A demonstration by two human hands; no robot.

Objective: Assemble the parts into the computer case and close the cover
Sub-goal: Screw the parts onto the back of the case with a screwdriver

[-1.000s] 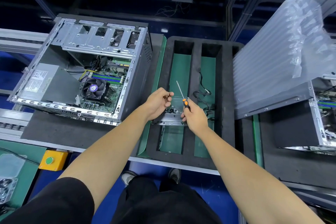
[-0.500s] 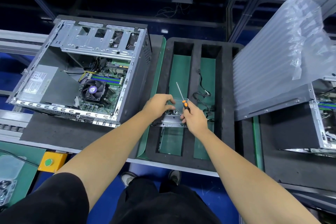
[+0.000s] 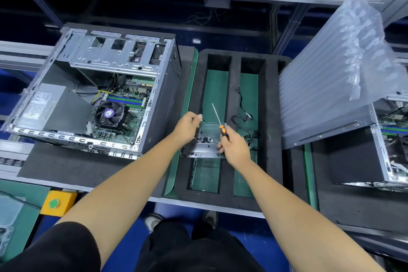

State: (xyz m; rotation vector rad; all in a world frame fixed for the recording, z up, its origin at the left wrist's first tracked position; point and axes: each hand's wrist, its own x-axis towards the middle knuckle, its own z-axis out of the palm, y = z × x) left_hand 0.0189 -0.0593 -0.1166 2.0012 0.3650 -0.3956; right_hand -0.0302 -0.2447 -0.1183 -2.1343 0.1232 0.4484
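The right hand (image 3: 234, 147) grips a slim orange-handled screwdriver (image 3: 221, 125), shaft pointing away, likely kept ready for driving. The left hand (image 3: 187, 127) hovers with fingertips pinched; whether on a screw, I cannot tell. Beneath both sits a clear plastic tray (image 3: 204, 154) of small dark screws. The open grey metal computer case (image 3: 95, 97) lies left of the left hand.

Bright, even overhead light, soft shadows, slight motion blur, wide-angle bending at the edges
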